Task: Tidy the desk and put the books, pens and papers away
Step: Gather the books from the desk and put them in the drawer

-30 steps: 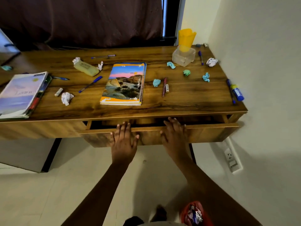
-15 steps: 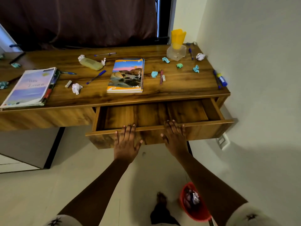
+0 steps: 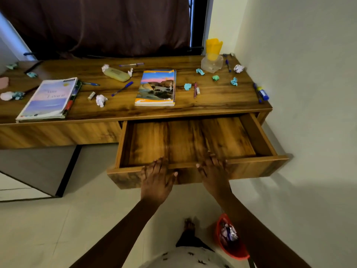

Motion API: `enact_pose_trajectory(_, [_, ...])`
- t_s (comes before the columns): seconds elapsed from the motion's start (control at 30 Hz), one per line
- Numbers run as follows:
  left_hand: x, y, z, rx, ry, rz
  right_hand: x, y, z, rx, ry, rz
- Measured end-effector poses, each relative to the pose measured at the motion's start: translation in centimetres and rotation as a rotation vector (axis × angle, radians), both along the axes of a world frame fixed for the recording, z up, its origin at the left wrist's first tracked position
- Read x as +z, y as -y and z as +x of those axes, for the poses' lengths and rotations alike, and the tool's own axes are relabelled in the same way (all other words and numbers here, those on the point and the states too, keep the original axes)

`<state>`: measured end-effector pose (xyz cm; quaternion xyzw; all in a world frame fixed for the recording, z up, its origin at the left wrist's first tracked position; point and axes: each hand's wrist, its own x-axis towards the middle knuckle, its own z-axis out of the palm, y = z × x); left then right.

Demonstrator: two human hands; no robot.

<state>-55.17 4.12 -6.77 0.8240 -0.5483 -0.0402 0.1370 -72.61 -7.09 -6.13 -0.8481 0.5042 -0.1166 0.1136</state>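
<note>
A dark curtain (image 3: 106, 26) hangs behind a wooden worktop (image 3: 222, 97) that runs across the upper half of the frame, with a pale wall (image 3: 299, 74) at the right. Under the worktop's right part a drawer (image 3: 257, 135) stands wide open, its wooden bottom in view.

At the frame's centre the left hand (image 3: 157, 179) and the right hand (image 3: 213, 172) grip the drawer's front panel side by side. Their fingers lie over its top rim with the tips inside, and the left thumb is against the outer face. The fingertips are blurred.

On the worktop just above the drawer a landscape book (image 3: 156, 87) lies flat. At the left a pile of books (image 3: 48, 98) lies near the front edge, a purple cover on top. Between the two lie a blue pen (image 3: 122, 88) and a white wad (image 3: 101, 100), with a yellow case (image 3: 116, 74) further back. A red pen (image 3: 195, 90) lies right of the landscape book, beside a teal wad (image 3: 187, 86). More small wads are scattered toward the right.

In the worktop's far right corner a yellow cup (image 3: 213, 48) stands in a clear holder (image 3: 212, 63). A glue stick (image 3: 263, 93) lies at the right edge by the wall. On the floor (image 3: 58, 229) at lower right stands a red bin (image 3: 229, 238), partly hidden behind the right arm.
</note>
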Motion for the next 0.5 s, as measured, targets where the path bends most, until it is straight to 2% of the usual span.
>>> enact_pose_trajectory(0.27, [6.2, 12.7, 10.9, 0.152, -0.174, -0.138, 6.8, 10.3, 11.7, 0.150, 0.313, 0.236])
enact_pose_trajectory(0.4, [7.4, 19.7, 17.2, 0.285, -0.340, -0.084, 8.4, 16.9, 18.0, 0.134, 0.330, 0.385])
enact_pose_trajectory(0.5, [6.8, 23.5, 20.7, 0.391, -0.450, -0.053, 8.6, 20.3, 21.2, 0.090, 0.278, 0.418])
